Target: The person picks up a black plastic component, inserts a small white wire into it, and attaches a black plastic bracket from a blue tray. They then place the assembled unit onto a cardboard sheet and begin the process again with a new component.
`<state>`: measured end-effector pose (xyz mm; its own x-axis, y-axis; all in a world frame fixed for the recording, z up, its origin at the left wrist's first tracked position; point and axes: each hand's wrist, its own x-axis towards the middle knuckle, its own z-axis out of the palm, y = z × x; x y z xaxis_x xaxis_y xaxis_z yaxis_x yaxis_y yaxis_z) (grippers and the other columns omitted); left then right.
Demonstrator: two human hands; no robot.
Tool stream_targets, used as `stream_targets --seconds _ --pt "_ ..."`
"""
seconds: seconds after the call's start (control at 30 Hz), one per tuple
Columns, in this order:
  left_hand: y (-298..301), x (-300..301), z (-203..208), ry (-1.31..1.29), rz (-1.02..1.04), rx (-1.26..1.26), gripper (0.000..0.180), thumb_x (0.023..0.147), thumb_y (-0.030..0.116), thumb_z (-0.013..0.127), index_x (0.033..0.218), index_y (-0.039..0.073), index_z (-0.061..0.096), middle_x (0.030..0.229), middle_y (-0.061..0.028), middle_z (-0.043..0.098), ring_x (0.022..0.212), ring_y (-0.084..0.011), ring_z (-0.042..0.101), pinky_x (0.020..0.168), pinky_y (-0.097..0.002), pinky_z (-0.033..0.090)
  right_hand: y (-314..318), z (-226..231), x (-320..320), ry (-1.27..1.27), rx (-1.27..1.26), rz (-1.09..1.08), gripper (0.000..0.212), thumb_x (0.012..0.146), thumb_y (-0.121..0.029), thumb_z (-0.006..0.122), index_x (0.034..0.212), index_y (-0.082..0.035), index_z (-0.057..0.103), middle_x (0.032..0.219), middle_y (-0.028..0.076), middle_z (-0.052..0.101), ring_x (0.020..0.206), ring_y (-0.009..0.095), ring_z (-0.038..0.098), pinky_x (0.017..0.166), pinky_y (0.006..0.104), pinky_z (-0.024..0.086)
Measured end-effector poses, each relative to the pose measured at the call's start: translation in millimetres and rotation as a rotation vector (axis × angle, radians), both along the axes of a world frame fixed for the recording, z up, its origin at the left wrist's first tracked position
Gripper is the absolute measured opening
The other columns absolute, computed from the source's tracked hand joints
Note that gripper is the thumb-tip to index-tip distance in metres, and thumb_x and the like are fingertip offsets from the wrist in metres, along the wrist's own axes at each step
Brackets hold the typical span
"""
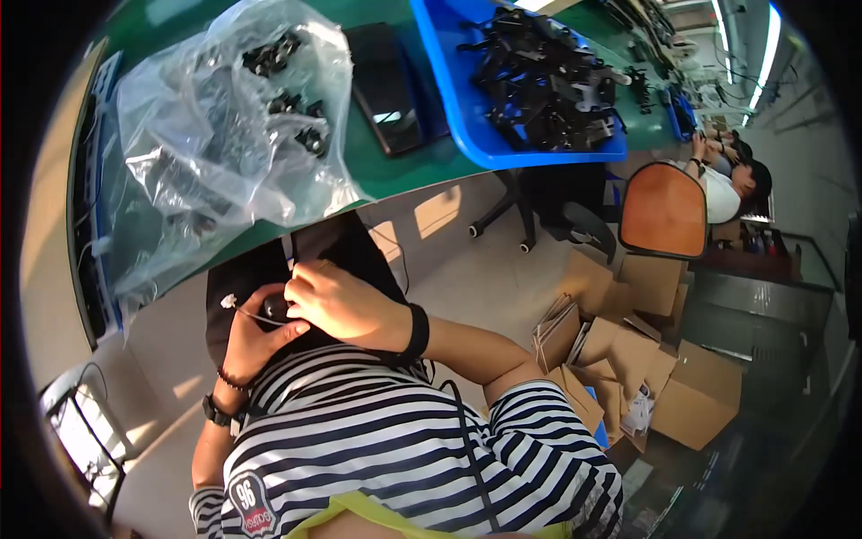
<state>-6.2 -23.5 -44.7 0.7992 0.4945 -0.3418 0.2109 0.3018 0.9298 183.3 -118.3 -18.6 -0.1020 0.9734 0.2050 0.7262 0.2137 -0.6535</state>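
Observation:
Above my lap, my left hand [254,334] is closed around a small black rounded part [277,309], with its thumb stretched along the near side. A thin cable runs from the part to a small white connector [228,301], which sticks out past my left fingers. My right hand [334,301] is closed against the same part from the right, fingertips pinched together. What those fingertips grip is hidden. On the green table [395,172] ahead lies a clear plastic bag [238,126] with several small black parts in it.
A dark phone [384,85] lies between the bag and a blue bin [462,117] heaped with black parts. Open cardboard boxes [696,395] stand on the floor at right, near an orange-backed chair [664,211]. Another person [723,189] sits farther right.

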Motion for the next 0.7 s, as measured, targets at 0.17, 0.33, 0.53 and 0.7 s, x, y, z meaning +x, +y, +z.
stream_targets --seconds 0.17,0.33,0.53,0.7 --pt "-3.0 1.5 -14.8 -0.011 -0.008 -0.022 0.057 0.075 0.019 0.093 0.122 0.002 0.064 0.103 0.0001 0.069 0.095 -0.0082 0.061 0.089 -0.0263 0.05 -1.5 15.7 2.3 -0.22 -0.015 0.028 0.023 0.093 -0.025 0.063 0.089 -0.003 0.061 0.096 0.014 0.058 0.092 0.03 0.062 0.081 0.0398 0.051" --pt "-2.7 3.0 0.0 -0.039 -0.016 -0.018 0.058 0.076 0.016 0.092 0.124 0.002 0.062 0.104 0.0003 0.069 0.094 -0.0092 0.062 0.087 -0.0264 0.05 5.4 1.8 5.0 -0.215 -0.126 0.1 0.025 0.093 -0.026 0.064 0.09 -0.002 0.061 0.087 0.013 0.06 0.075 0.028 0.066 0.063 0.0397 0.052" --pt "4.7 1.5 -6.0 -0.048 -0.038 -0.043 0.057 0.077 0.014 0.091 0.124 0.001 0.062 0.106 -0.0017 0.07 0.097 -0.0097 0.063 0.089 -0.0274 0.051 10.0 -7.5 -8.4 -0.225 -0.087 -0.021 0.026 0.095 -0.025 0.062 0.097 0.001 0.06 0.081 0.013 0.063 0.063 0.029 0.066 0.051 0.0439 0.052" --pt "9.2 -2.3 -9.6 0.003 -0.029 0.068 0.053 0.077 0.011 0.09 0.122 0.001 0.062 0.107 -0.0026 0.071 0.098 -0.0098 0.064 0.09 -0.0282 0.051 10.7 -4.2 -16.3 -0.143 0.053 -0.116 0.027 0.097 -0.023 0.06 0.103 0.003 0.057 0.082 0.014 0.063 0.065 0.031 0.066 0.059 0.0441 0.055"
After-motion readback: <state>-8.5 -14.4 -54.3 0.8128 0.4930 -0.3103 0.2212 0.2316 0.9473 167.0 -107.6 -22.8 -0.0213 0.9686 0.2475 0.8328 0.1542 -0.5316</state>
